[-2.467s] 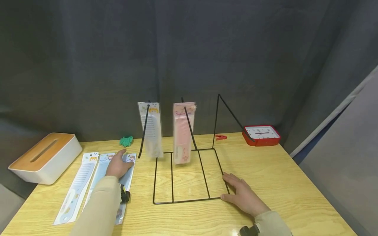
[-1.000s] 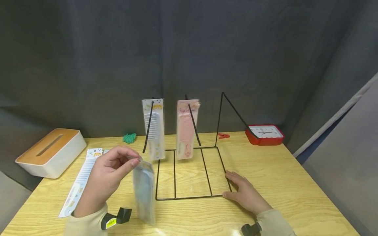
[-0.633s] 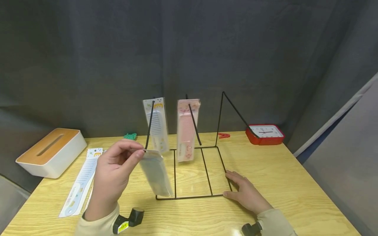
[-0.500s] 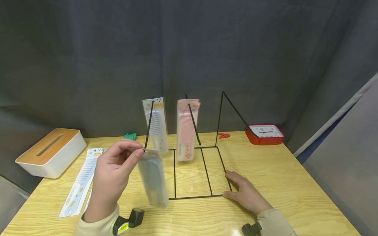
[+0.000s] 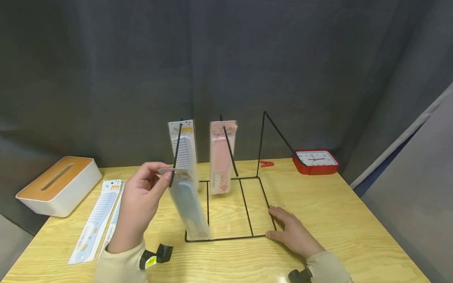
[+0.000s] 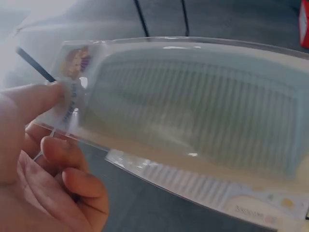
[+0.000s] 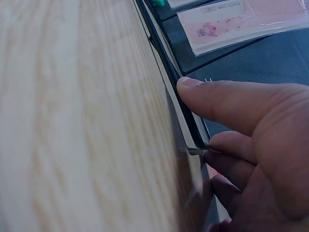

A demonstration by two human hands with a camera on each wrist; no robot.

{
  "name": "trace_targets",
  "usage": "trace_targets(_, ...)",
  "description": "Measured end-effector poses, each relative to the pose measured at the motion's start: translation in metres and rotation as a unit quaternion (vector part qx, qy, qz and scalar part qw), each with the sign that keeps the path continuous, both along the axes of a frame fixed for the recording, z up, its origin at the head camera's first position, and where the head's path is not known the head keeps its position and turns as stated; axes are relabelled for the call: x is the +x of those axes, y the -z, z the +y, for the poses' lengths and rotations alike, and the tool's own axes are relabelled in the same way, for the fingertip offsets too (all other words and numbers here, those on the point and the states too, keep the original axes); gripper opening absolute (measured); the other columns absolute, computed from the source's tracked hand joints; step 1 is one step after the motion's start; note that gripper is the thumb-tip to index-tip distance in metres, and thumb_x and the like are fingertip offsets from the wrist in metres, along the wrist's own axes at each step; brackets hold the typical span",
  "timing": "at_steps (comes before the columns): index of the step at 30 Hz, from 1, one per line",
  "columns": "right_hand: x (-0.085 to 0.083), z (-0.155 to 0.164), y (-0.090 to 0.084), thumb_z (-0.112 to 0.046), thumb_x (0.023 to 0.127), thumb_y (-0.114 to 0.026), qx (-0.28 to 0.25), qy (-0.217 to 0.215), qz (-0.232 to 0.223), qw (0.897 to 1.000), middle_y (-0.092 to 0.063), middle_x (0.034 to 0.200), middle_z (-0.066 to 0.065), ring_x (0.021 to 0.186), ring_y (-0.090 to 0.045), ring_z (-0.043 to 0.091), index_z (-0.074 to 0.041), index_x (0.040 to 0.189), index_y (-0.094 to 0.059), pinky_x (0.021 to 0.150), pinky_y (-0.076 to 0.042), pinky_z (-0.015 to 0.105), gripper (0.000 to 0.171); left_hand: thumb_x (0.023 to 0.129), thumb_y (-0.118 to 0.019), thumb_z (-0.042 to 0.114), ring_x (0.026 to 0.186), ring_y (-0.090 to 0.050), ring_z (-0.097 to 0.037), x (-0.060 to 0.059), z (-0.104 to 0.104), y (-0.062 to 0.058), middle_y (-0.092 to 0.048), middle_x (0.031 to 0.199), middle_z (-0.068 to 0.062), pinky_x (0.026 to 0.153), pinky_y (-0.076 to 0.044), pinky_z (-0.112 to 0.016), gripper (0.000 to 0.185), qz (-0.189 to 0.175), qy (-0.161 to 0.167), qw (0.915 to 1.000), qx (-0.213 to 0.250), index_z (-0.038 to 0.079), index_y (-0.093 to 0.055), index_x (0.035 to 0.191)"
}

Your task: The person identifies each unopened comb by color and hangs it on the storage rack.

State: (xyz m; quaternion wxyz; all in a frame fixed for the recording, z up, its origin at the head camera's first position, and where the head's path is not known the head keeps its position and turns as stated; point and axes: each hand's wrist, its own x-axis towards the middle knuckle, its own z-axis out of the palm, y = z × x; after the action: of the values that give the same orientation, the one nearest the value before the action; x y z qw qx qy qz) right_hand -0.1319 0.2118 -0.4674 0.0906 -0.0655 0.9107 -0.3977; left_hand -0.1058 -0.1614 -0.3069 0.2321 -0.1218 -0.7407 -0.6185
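My left hand (image 5: 139,196) pinches the top of a packaged blue comb (image 5: 191,208) between thumb and fingers. The tip of the black rack's left hook (image 5: 177,147) shows in front of that package's top edge; in the left wrist view the hook's end (image 6: 34,63) sticks out beside the thumb. Farther back on the same hook hangs a pale blue packaged comb (image 5: 183,151). Pink packaged combs (image 5: 220,161) hang on the middle hook. My right hand (image 5: 295,234) rests at the front right corner of the rack base (image 5: 245,204), thumb and fingertips against its wire (image 7: 169,67).
At left on the wooden table lie a packaged comb (image 5: 92,224) and another (image 5: 114,222), partly behind my left arm. A tissue box (image 5: 58,184) stands beyond them. A red clip (image 5: 266,163) and red clock (image 5: 315,162) are at the back right, near the bare right hook (image 5: 279,131).
My left hand has lifted the blue comb from the table, carried it right to the left hook, and lately raised it slightly onto the hook's tip. My right hand stays at the base.
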Motion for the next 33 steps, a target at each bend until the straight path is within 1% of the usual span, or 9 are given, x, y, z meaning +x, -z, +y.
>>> trace_targets(4,0.001,0.001,0.0,-0.035,0.084,-0.082,0.0,0.001,0.003,1.0,-0.034,0.16,0.018,0.15,-0.019,0.039,-0.006,0.15,-0.046,0.12,-0.005,0.059,0.08,0.098,-0.067,0.011,0.065,-0.046,-0.014,-0.02,-0.003,0.004,-0.062,0.087,0.003,0.056,-0.041,-0.025,0.01,-0.043,-0.003,0.9987,-0.027,0.002,-0.067,0.103)
trace_targets(7,0.001,0.001,0.0,-0.035,0.084,-0.081,0.001,0.001,0.002,1.0,-0.033,0.16,0.018,0.15,-0.019,0.039,-0.006,0.15,-0.046,0.12,-0.006,0.06,0.08,0.098,-0.068,0.021,0.071,-0.048,-0.014,-0.039,-0.005,0.009,-0.061,0.087,0.001,0.06,-0.041,-0.025,0.018,-0.084,-0.013,0.9956,-0.041,0.003,-0.064,0.098)
trace_targets(13,0.002,0.001,0.001,-0.037,0.085,-0.08,0.001,0.001,-0.003,1.0,-0.033,0.16,0.017,0.151,-0.019,0.039,-0.007,0.15,-0.046,0.12,-0.006,0.06,0.08,0.096,-0.069,0.036,0.079,-0.048,-0.017,-0.076,-0.01,0.019,-0.061,0.088,-0.002,0.064,-0.039,-0.029,0.033,-0.149,-0.02,0.988,-0.036,0.005,-0.063,0.101)
trace_targets(17,0.003,0.0,0.0,-0.037,0.085,-0.08,0.006,0.006,-0.002,1.0,-0.033,0.16,0.017,0.15,-0.02,0.04,-0.008,0.15,-0.046,0.119,-0.007,0.062,0.079,0.095,-0.069,0.043,0.083,-0.049,-0.015,-0.098,-0.011,0.02,-0.061,0.092,0.0,0.067,-0.041,-0.027,0.039,-0.177,-0.023,0.9836,-0.029,0.006,-0.063,0.105)
trace_targets(20,0.004,0.0,-0.001,-0.036,0.085,-0.081,0.002,0.007,-0.002,1.0,-0.033,0.16,0.017,0.15,-0.019,0.04,-0.008,0.15,-0.046,0.119,-0.006,0.061,0.079,0.094,-0.068,0.046,0.09,-0.051,-0.016,-0.111,-0.011,0.02,-0.063,0.098,-0.001,0.074,-0.042,-0.029,0.043,-0.198,-0.027,0.9794,-0.031,0.007,-0.063,0.109)
trace_targets(22,0.004,0.0,-0.001,-0.035,0.085,-0.081,-0.004,0.005,-0.003,1.0,-0.032,0.16,0.017,0.15,-0.019,0.04,-0.007,0.15,-0.046,0.12,-0.005,0.06,0.079,0.094,-0.068,0.048,0.094,-0.052,-0.018,-0.116,-0.014,0.022,-0.063,0.103,-0.002,0.079,-0.043,-0.031,0.045,-0.213,-0.033,0.9758,-0.04,0.008,-0.063,0.112)
trace_targets(26,0.004,-0.001,-0.001,-0.036,0.084,-0.081,-0.004,0.004,-0.002,1.0,-0.032,0.161,0.018,0.15,-0.019,0.041,-0.007,0.151,-0.045,0.12,-0.005,0.06,0.08,0.095,-0.066,0.048,0.095,-0.05,-0.023,-0.121,-0.023,0.031,-0.062,0.108,-0.007,0.078,-0.04,-0.035,0.046,-0.232,-0.039,0.9692,-0.073,0.008,-0.063,0.116)
trace_targets(30,0.004,0.0,-0.001,-0.037,0.084,-0.081,0.0,0.01,-0.001,1.0,-0.032,0.161,0.017,0.15,-0.019,0.041,-0.009,0.151,-0.045,0.119,-0.006,0.061,0.081,0.101,-0.061,0.039,0.097,-0.051,-0.022,-0.124,-0.043,0.052,-0.063,0.119,-0.011,0.078,-0.042,-0.034,0.038,-0.224,-0.034,0.969,-0.098,0.006,-0.064,0.12)
trace_targets(33,0.004,0.0,-0.001,-0.037,0.084,-0.081,-0.002,0.011,-0.001,1.0,-0.032,0.161,0.017,0.15,-0.019,0.041,-0.009,0.15,-0.046,0.12,-0.006,0.06,0.08,0.103,-0.056,0.039,0.098,-0.052,-0.019,-0.127,-0.069,0.071,-0.062,0.124,-0.01,0.079,-0.045,-0.032,0.039,-0.223,-0.039,0.9683,-0.106,0.006,-0.063,0.123)
